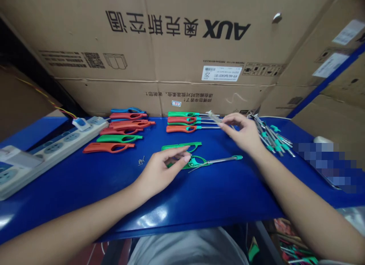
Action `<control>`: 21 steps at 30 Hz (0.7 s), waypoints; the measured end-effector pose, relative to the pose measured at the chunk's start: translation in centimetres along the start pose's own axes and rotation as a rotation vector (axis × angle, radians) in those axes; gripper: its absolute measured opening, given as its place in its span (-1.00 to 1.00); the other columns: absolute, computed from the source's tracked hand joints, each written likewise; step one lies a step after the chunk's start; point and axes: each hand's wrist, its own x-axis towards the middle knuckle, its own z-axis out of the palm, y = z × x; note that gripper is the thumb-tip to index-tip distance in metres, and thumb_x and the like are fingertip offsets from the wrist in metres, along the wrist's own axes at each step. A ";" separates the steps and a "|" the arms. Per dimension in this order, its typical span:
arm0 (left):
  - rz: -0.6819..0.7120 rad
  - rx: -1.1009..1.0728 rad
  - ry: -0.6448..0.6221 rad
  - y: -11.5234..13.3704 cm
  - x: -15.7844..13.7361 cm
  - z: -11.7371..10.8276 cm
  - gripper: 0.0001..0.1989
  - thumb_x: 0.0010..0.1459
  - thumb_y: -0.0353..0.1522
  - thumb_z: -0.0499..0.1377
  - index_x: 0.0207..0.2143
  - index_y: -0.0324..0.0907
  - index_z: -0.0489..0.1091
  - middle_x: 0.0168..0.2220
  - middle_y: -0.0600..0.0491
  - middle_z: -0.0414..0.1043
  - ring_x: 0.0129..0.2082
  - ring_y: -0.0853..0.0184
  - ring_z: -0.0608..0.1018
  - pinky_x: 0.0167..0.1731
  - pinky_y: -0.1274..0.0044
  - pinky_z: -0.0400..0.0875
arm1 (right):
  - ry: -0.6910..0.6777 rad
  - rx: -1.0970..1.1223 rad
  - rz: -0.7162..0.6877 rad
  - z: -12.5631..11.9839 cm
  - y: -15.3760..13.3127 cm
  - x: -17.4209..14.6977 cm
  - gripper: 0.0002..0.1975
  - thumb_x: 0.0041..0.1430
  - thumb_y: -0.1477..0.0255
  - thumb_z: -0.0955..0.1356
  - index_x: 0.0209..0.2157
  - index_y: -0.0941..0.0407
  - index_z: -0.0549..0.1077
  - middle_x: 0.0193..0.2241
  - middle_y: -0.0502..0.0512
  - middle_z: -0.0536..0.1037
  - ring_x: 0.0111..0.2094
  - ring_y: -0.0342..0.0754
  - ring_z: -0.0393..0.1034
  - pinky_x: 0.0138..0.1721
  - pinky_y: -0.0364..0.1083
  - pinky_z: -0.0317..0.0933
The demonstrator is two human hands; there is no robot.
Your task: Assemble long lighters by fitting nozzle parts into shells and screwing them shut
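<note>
My left hand (159,168) is closed on the handle end of a green lighter shell (207,162) lying on the table. A metal tube with a teal tip (225,159) runs out of that shell to the right. A thin loose wire or rod end (194,168) shows beside its trigger opening. Just behind lies another green shell piece (196,146), partly covered by my left fingers. My right hand (242,132) pinches a small translucent plastic piece (214,116) with a whitish end, raised near the tubes of the lighters behind. My fingers hide part of it.
Red, green and blue handle shells (108,147) lie in a column at left, beside a power strip (71,139). Several lighters (182,119) with tubes rest at back centre. Small screws (141,161) lie near my left wrist. Metal tubes (273,137) are piled right. Cardboard (159,67) walls the back.
</note>
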 end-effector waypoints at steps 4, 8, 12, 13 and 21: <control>-0.122 -0.265 0.011 0.0 0.3 0.3 -0.55 0.19 -0.16 0.29 0.07 -0.19 0.52 0.03 -0.05 0.58 -0.01 0.17 0.63 0.03 0.37 0.53 | -0.085 0.137 -0.279 3.6 -4.7 -3.4 -0.94 0.22 0.40 0.43 -0.32 0.08 0.51 -0.29 0.10 0.59 -0.20 -0.02 0.49 -0.12 0.01 0.33; -0.056 -0.334 0.023 0.0 0.3 0.4 -0.72 0.20 -0.18 0.29 -0.16 -0.17 0.62 0.06 -0.03 0.57 0.06 0.16 0.59 0.09 0.39 0.47 | -0.192 0.062 -0.490 4.8 -5.8 -5.0 -0.90 0.22 0.45 0.44 -0.21 0.08 0.48 -0.24 0.10 0.59 -0.17 -0.01 0.50 -0.11 0.02 0.26; -0.026 -0.319 0.086 -0.2 0.4 0.3 -0.71 0.20 -0.19 0.29 -0.12 -0.18 0.60 0.00 -0.03 0.60 0.01 0.18 0.60 0.08 0.40 0.47 | -0.450 0.064 -0.344 4.2 -4.7 -4.7 -0.89 0.28 0.40 0.40 -0.17 0.09 0.49 -0.14 0.16 0.49 -0.11 -0.03 0.45 -0.09 -0.04 0.31; -0.016 -0.297 0.105 -0.3 0.5 0.2 -0.70 0.20 -0.19 0.29 -0.11 -0.19 0.59 -0.02 -0.03 0.61 0.00 0.19 0.60 0.06 0.41 0.47 | -0.541 0.064 -0.320 3.9 -4.5 -4.5 -0.88 0.28 0.38 0.39 -0.16 0.09 0.50 -0.11 0.16 0.45 -0.11 -0.04 0.45 -0.09 -0.05 0.32; -0.006 -0.151 0.134 -0.9 0.9 -0.2 -0.66 0.26 -0.14 0.18 -0.20 -0.25 0.54 -0.34 0.04 0.52 -0.35 0.34 0.50 -0.27 0.53 0.42 | -0.816 -0.030 -0.403 3.3 -4.3 -4.8 -0.86 0.27 0.31 0.40 -0.19 0.05 0.56 -0.08 0.10 0.44 -0.20 -0.08 0.44 -0.18 -0.10 0.29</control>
